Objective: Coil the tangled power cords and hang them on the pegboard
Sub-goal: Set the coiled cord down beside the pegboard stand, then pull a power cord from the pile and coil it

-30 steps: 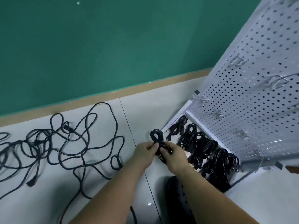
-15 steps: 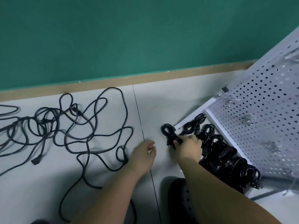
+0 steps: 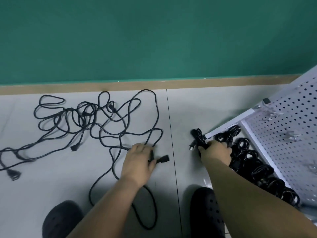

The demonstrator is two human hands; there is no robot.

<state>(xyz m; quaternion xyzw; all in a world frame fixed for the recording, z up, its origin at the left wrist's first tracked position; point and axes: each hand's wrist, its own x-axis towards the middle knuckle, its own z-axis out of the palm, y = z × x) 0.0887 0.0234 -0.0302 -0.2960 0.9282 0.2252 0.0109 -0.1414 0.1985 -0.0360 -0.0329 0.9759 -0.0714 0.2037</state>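
Observation:
A mess of tangled black power cords (image 3: 96, 121) sprawls over the grey floor at the left. My left hand (image 3: 139, 160) lies on one cord near its black plug end (image 3: 163, 159), fingers curled round the cable. My right hand (image 3: 215, 154) grips a small coiled cord (image 3: 198, 137), held low beside the foot of the white pegboard (image 3: 283, 134). A row of several coiled cords (image 3: 253, 162) lies along the pegboard's base. Metal hooks (image 3: 291, 135) stick out of the board.
A green wall with a tan skirting (image 3: 154, 84) closes the far side. My two dark shoes (image 3: 207, 212) stand at the bottom of the view. A floor seam (image 3: 171, 134) runs between my hands.
My left hand let go of the coiled cord, moved left and took hold of a loose cord by its plug. My right hand keeps the coil near the pegboard base. The view swung left.

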